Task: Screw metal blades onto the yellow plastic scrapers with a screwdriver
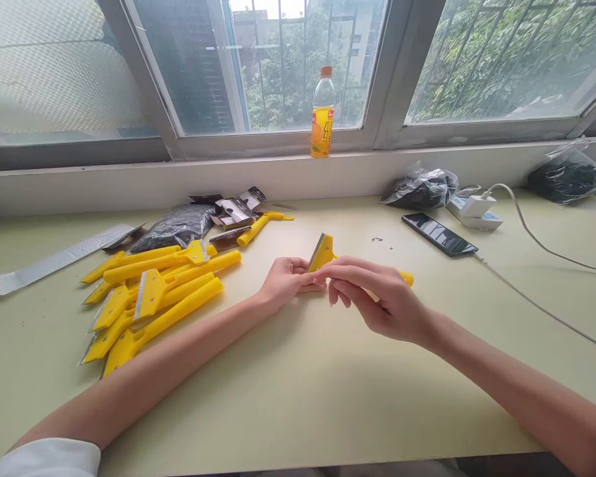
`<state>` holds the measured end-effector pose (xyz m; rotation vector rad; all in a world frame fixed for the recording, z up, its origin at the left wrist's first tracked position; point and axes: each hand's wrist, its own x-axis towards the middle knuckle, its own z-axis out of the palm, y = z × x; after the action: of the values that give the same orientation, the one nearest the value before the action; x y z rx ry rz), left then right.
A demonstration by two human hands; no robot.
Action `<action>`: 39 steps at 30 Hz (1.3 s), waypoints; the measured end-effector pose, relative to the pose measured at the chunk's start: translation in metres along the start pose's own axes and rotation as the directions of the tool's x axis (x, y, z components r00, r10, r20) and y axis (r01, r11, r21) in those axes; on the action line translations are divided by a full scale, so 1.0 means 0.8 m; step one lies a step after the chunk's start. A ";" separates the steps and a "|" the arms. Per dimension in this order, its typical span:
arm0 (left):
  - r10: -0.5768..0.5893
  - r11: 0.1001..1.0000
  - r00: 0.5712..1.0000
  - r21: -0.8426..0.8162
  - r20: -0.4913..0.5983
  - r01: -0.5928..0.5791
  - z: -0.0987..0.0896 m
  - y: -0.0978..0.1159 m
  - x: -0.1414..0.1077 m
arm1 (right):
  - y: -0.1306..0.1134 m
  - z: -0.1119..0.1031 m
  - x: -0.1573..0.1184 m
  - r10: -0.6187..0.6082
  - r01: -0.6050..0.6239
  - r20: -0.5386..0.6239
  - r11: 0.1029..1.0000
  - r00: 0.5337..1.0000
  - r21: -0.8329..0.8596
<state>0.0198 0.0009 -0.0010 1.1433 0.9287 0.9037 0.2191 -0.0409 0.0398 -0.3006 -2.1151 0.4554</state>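
Observation:
My left hand [289,283] is closed on the head of a yellow scraper [324,252], its blade edge facing left. Above the table, my right hand [377,291] reaches across the scraper, thumb and forefinger pinched near the lower part of the head. Whatever lies between those fingertips is too small to make out. Most of the scraper's handle is hidden behind my right hand; only its yellow end shows on the right. Several small screws [377,238] lie on the table beyond my hands. To the left is a pile of yellow scrapers [151,291] with blades on.
Behind the pile are a bag of black parts [176,228], opened blade boxes [236,211] and another yellow handle [258,228]. A phone [440,234] with a cable lies right, near a power strip [477,212]. A drink bottle [322,116] stands on the windowsill.

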 end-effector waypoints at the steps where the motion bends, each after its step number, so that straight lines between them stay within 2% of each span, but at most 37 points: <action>1: 0.003 1.000 1.000 0.008 -0.007 -0.003 0.002 0.001 -0.001 | -0.001 0.000 0.001 -0.006 0.006 -0.009 1.000 1.000 -0.015; 5: 0.041 0.999 0.999 0.028 -0.005 -0.041 0.008 0.006 -0.007 | -0.004 0.007 0.001 -0.031 0.026 -0.107 0.998 0.994 -0.049; 8: 0.073 0.996 0.997 0.054 0.008 -0.073 0.010 0.006 -0.008 | -0.002 0.015 -0.003 -0.022 0.011 -0.189 0.998 0.982 -0.057; 11: 0.083 0.994 0.997 0.065 0.003 -0.083 0.009 0.004 -0.008 | 0.003 0.018 -0.006 0.011 -0.024 -0.223 0.998 0.975 -0.054; 15: 0.080 0.996 0.997 0.027 0.001 -0.080 0.010 0.005 -0.008 | 0.006 0.015 -0.004 0.030 -0.034 -0.174 0.999 0.984 -0.021; 17: 0.065 0.998 0.998 0.010 -0.005 -0.065 0.011 0.006 -0.009 | 0.006 0.013 -0.004 0.051 -0.044 -0.158 0.998 0.986 0.050; 22: 0.056 0.998 0.998 0.008 -0.021 -0.056 0.012 0.007 -0.008 | 0.003 0.012 -0.005 0.287 -0.235 -0.127 0.918 0.949 0.321; 24: 0.054 0.999 0.999 -0.003 -0.008 -0.054 0.011 0.007 -0.007 | 0.001 0.012 -0.004 0.331 -0.257 -0.119 0.874 0.936 0.413; 29: 0.059 0.998 0.998 0.027 -0.010 -0.058 0.010 0.006 -0.007 | -0.005 0.012 0.000 0.305 -0.238 -0.050 0.825 0.951 0.513; 34: 0.056 0.997 0.998 0.051 -0.028 -0.054 0.010 0.006 -0.007 | -0.007 0.016 0.000 0.383 -0.273 -0.085 0.779 0.920 0.565; 36: 0.054 0.998 0.998 0.026 -0.013 -0.053 0.010 0.006 -0.007 | -0.006 0.016 0.000 0.384 -0.279 -0.079 0.781 0.920 0.559; 39: 0.059 0.998 0.998 0.000 0.007 -0.059 0.010 0.006 -0.007 | -0.004 0.015 -0.002 0.313 -0.246 -0.044 0.820 0.949 0.517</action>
<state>0.0245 -0.0060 0.0057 1.1782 0.8933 0.9472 0.2095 -0.0468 0.0341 -0.3233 -1.7486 1.1162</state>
